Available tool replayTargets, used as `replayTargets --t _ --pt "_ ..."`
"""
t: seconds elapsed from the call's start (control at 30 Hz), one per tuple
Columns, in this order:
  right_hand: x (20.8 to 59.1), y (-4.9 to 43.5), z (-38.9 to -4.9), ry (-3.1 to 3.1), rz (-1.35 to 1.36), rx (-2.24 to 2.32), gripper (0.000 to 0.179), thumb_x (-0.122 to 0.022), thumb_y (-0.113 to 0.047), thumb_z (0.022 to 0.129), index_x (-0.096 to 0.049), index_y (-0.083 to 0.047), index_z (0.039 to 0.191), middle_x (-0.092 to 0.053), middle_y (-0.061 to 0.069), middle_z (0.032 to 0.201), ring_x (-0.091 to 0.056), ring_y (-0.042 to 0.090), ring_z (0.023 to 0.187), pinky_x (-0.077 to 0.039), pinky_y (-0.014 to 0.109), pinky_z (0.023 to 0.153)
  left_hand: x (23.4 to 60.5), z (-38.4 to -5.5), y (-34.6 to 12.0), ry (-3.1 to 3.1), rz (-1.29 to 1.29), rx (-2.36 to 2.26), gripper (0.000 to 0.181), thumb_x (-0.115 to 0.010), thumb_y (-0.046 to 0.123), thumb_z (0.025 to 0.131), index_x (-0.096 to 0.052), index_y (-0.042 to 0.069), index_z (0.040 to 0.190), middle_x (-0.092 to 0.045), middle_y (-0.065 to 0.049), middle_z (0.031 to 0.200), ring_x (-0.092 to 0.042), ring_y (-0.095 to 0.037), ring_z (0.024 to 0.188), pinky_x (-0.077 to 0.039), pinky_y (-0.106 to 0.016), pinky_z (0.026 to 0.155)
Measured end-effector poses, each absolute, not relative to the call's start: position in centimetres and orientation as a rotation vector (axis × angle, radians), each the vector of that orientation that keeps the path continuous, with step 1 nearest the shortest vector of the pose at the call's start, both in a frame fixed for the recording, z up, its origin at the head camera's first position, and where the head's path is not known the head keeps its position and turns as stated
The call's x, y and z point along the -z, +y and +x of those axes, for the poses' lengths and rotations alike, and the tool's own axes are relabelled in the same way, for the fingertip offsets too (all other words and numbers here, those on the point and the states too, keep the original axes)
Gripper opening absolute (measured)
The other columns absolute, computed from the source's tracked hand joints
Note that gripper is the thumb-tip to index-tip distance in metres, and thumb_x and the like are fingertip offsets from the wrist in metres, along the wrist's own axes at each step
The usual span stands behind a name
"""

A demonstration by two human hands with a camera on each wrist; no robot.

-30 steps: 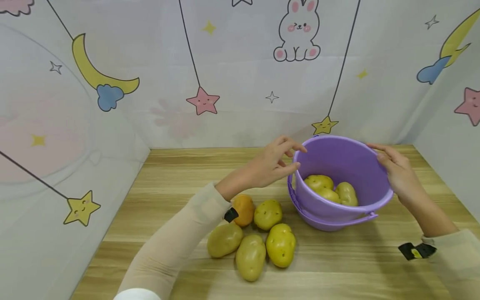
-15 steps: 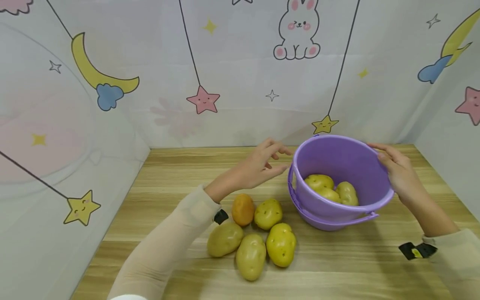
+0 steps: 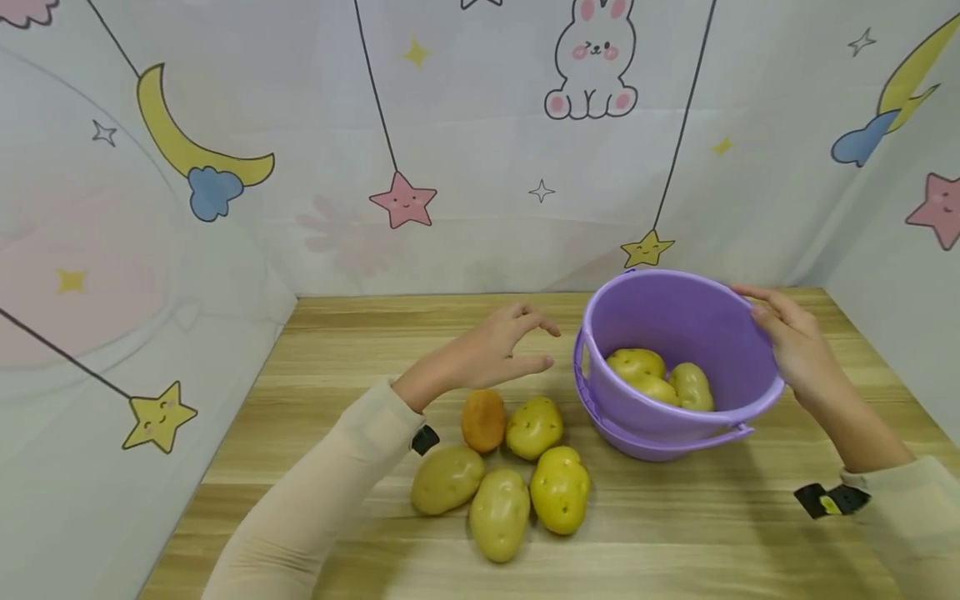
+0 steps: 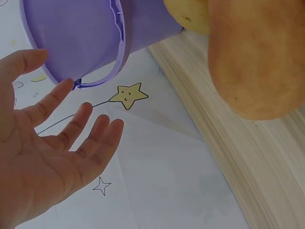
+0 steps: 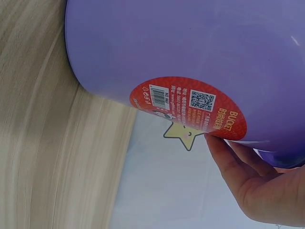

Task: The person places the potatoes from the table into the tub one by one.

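Observation:
My right hand [image 3: 806, 350] grips the right rim of a purple bucket [image 3: 678, 312], which is tilted toward me. In the right wrist view, fingers lie along the bucket's outer wall [image 5: 181, 43] beside a red label [image 5: 190, 105]. Three yellow potatoes [image 3: 692, 387] lie inside the bucket. My left hand [image 3: 480, 350] holds nothing; its fingers are spread and relaxed, left of the bucket and above the table. Below it lie an orange-brown oval piece of produce [image 3: 483, 421] and several yellow potatoes [image 3: 500, 512]. The left wrist view shows the palm and loosely bent fingers [image 4: 107, 143] near the bucket rim.
The wood-grain table [image 3: 352, 333] meets a white backdrop [image 3: 465, 108] printed with stars, moons and a rabbit at the back and sides. The bucket's handle [image 3: 716, 442] hangs down along its near side.
My left hand has drawn back from the bucket's left rim, moving left and slightly down toward the produce on the table. My right hand and the bucket have stayed in place.

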State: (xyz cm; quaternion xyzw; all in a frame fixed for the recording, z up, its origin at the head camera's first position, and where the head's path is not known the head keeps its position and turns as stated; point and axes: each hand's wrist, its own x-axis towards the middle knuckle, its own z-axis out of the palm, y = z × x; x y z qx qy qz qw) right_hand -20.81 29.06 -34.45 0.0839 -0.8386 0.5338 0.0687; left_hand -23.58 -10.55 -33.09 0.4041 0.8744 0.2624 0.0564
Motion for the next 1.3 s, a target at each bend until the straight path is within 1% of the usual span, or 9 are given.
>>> replayTargets --t 0.2,0.37,0.43,0.5,0.7,0.8,1.03,1.17,1.3 --pt "34.5 29.0 -20.8 -2.515 0.250 -1.624 0.038 -0.037 -0.016 0.109 -0.056 -0.024 0.140 -0.063 -0.020 0.101 -0.065 0.003 0.079 -0.055 0.022 0.062 33.9 -23.6 -11.3 2.629 1.173 -0.746 0.044 -0.061 0.039 0.097 -0.057 0.014 0.133 -0.048 -0.011 0.136 -0.045 -0.025 0.126 -0.040 -0.044 0.104" --pt "34.4 29.0 -20.8 -2.501 0.254 -1.647 0.038 -0.037 -0.014 0.109 -0.058 -0.027 0.138 -0.063 -0.021 0.101 -0.065 0.003 0.078 -0.054 0.021 0.061 34.6 -23.4 -12.1 2.597 1.111 -0.721 0.051 -0.067 0.040 0.093 -0.055 0.013 0.135 -0.048 -0.013 0.136 -0.045 -0.027 0.127 -0.040 -0.046 0.104" --pt "34.4 29.0 -20.8 -2.498 0.255 -1.652 0.038 -0.037 -0.014 0.108 -0.058 -0.029 0.137 -0.064 -0.021 0.101 -0.065 0.003 0.078 -0.054 0.021 0.061 34.8 -23.3 -12.3 2.588 1.082 -0.697 0.052 -0.066 0.042 0.093 -0.054 0.015 0.135 -0.047 -0.012 0.137 -0.044 -0.026 0.127 -0.040 -0.045 0.104" --pt "34.4 29.0 -20.8 -2.496 0.251 -1.656 0.038 -0.037 -0.014 0.108 -0.059 -0.030 0.135 -0.064 -0.021 0.101 -0.065 0.003 0.078 -0.054 0.021 0.061 35.0 -23.3 -12.6 2.577 1.067 -0.691 0.053 -0.066 0.043 0.092 -0.055 0.013 0.135 -0.047 -0.013 0.137 -0.045 -0.027 0.127 -0.040 -0.045 0.104" --pt "34.3 28.9 -20.8 -2.498 0.253 -1.651 0.038 -0.037 -0.014 0.108 -0.059 -0.029 0.136 -0.063 -0.021 0.102 -0.065 0.002 0.079 -0.054 0.021 0.061 35.5 -23.1 -13.1 2.559 1.026 -0.641 0.053 -0.067 0.042 0.091 -0.055 0.013 0.134 -0.047 -0.013 0.135 -0.045 -0.029 0.124 -0.040 -0.046 0.104" --pt "34.3 28.9 -20.8 -2.494 0.259 -1.652 0.038 -0.037 -0.014 0.108 -0.059 -0.029 0.136 -0.063 -0.021 0.102 -0.065 0.002 0.079 -0.054 0.020 0.061 35.7 -23.0 -13.4 2.552 1.014 -0.615 0.056 -0.068 0.044 0.090 -0.054 0.013 0.135 -0.047 -0.013 0.132 -0.046 -0.028 0.121 -0.041 -0.047 0.101" --pt "34.4 29.0 -20.8 -2.490 0.256 -1.658 0.038 -0.037 -0.014 0.108 -0.059 -0.030 0.134 -0.064 -0.021 0.101 -0.065 0.002 0.079 -0.054 0.020 0.062 36.3 -22.8 -14.0 2.487 0.939 -0.596 0.063 -0.072 0.043 0.088 -0.052 0.010 0.138 -0.045 -0.020 0.135 -0.048 -0.033 0.118 -0.043 -0.048 0.096" --pt "34.5 28.9 -20.8 -2.502 0.254 -1.638 0.038 -0.037 -0.014 0.108 -0.058 -0.026 0.137 -0.063 -0.021 0.103 -0.064 0.002 0.080 -0.054 0.020 0.063 36.9 -22.7 -14.4 2.469 0.918 -0.560 0.066 -0.073 0.043 0.086 -0.051 0.009 0.138 -0.045 -0.020 0.135 -0.049 -0.031 0.115 -0.044 -0.047 0.095" --pt "34.5 29.0 -20.9 -2.500 0.250 -1.634 0.037 -0.037 -0.015 0.108 -0.058 -0.025 0.138 -0.062 -0.021 0.104 -0.064 0.002 0.080 -0.054 0.020 0.063 37.3 -22.7 -14.8 2.450 0.909 -0.544 0.068 -0.074 0.043 0.085 -0.050 0.008 0.138 -0.044 -0.020 0.135 -0.050 -0.032 0.115 -0.044 -0.047 0.095"
